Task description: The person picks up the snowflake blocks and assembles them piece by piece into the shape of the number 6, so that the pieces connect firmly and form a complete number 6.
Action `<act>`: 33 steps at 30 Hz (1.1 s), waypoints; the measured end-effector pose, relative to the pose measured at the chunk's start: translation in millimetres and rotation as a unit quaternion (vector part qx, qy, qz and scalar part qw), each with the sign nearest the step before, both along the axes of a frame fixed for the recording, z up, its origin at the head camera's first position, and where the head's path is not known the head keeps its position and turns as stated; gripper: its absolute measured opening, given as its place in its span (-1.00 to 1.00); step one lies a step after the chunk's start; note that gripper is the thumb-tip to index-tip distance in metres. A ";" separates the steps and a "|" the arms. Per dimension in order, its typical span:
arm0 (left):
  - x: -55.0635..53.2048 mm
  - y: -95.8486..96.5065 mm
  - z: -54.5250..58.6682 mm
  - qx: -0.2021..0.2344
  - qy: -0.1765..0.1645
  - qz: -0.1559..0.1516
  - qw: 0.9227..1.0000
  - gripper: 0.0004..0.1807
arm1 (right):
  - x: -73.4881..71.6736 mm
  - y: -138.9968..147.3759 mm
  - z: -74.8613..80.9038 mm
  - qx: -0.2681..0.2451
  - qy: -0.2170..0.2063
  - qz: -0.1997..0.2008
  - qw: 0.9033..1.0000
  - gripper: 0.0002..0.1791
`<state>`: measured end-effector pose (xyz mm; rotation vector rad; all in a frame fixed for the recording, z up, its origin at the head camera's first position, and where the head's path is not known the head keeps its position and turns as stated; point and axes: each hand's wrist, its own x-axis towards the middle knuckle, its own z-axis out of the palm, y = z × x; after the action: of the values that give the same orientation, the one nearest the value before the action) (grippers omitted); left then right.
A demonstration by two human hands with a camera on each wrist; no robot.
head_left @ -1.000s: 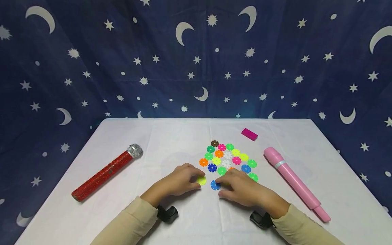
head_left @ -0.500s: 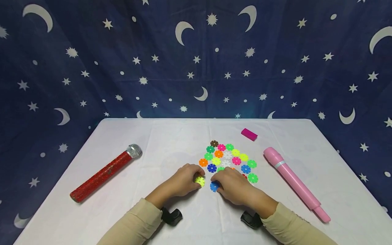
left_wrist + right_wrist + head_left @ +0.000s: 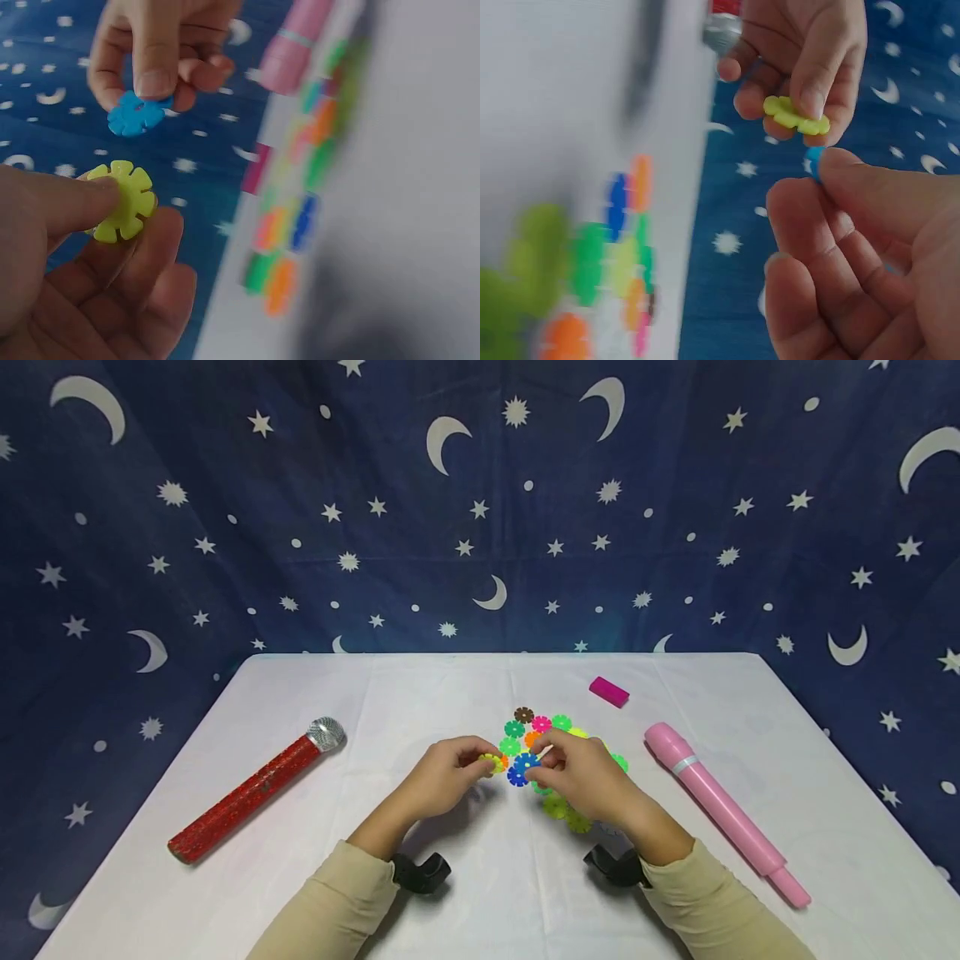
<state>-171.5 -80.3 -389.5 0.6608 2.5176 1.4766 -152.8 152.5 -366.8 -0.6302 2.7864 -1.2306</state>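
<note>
Both hands are raised over the near side of a group of flat, notched plastic discs. My left hand pinches a yellow notched disc between thumb and fingers. Its face shows in the left wrist view, its thin edge in the right wrist view. Opposite, my right hand pinches a blue notched disc by thumb and fingertips. Only a sliver of that disc shows in the right wrist view. A small gap separates the two discs. Beneath them lie several loose discs, among them a dark blue one and a brown one.
A red microphone with a silver head lies at left on the white-covered table. At right rests a pink wand-shaped toy. A small magenta block sits behind the discs. A dark blue star-print cloth hangs behind.
Both hands have picked up their discs, yellow in the left and blue in the right, and raised them from the table. Olive-yellow discs now show beneath the right hand.
</note>
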 end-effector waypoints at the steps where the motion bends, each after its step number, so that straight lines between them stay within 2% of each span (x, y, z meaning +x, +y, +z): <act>1: -0.8 0.0 4.6 0.013 -0.006 0.006 1.000 -0.84 | -1.7 0.3 3.3 -0.017 0.009 -0.002 1.000 -0.72; 4: -0.8 0.3 15.3 0.039 -0.024 0.022 0.999 -0.77 | -3.9 0.9 10.6 -0.057 0.025 -0.004 0.998 -0.66; 8: 3.2 1.3 22.7 0.060 -0.025 0.028 0.998 -0.68 | -2.9 1.3 12.9 -0.085 0.052 -0.001 0.995 -0.62; 17: 10.7 -0.5 34.3 0.069 -0.022 0.023 0.997 -0.55 | -1.8 -2.4 9.7 -0.102 0.113 0.016 0.988 -0.64; 24: 11.3 -1.0 36.0 0.110 -0.046 -0.018 0.993 -0.55 | 0.6 -5.1 9.0 -0.127 0.145 0.021 0.981 -0.72; 28: 11.2 -2.8 37.2 0.088 -0.020 -0.031 0.995 -0.56 | 0.9 -5.5 8.5 -0.139 0.161 0.022 0.977 -0.79; 33: 11.3 -6.0 39.5 0.062 0.012 -0.062 0.996 -0.59 | -0.8 -5.5 7.1 -0.142 0.193 0.050 0.970 -0.77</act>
<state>-160.1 -86.2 -350.0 0.8423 2.3683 1.5989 -153.7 147.0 -359.8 -1.1279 2.8392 -1.6609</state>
